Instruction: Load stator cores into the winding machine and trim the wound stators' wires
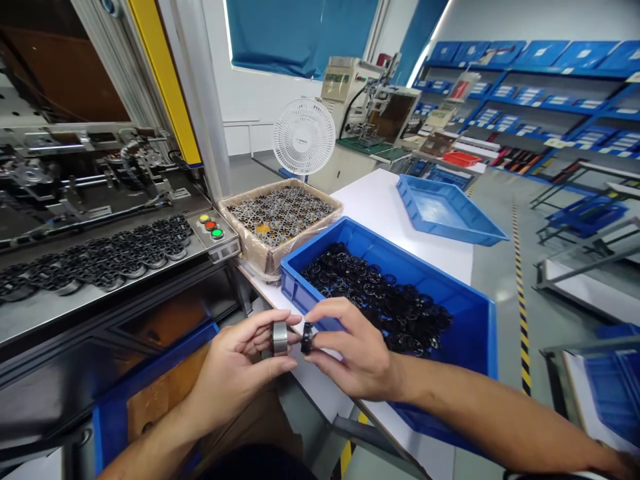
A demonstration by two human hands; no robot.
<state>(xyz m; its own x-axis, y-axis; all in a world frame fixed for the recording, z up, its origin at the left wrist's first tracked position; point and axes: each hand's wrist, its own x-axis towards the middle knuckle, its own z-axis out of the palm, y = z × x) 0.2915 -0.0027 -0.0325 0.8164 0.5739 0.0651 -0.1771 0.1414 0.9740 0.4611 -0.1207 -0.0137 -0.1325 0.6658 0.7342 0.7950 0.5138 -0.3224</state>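
My left hand (245, 357) grips a short silver metal ring (280, 338) between thumb and fingers, its side turned to me. Facing it, my right hand (350, 347) pinches a small black plastic ring-shaped part (307, 338) in its fingertips. A narrow gap separates the two pieces. Just beyond my right hand stands a deep blue bin (470, 333) holding a heap of similar black parts (370, 287). Behind the left hand, a lined carton (273, 257) is filled with metal rings with patterned centres.
Rows of black-and-metal rings (100, 257) lie on the machine ledge at left, beside a button box (215, 237). A shallow blue tray (450, 207) rests on the white table (367, 193). A white fan (304, 137) stands behind the carton. An orange-brown surface edged in blue (170, 387) lies below left.
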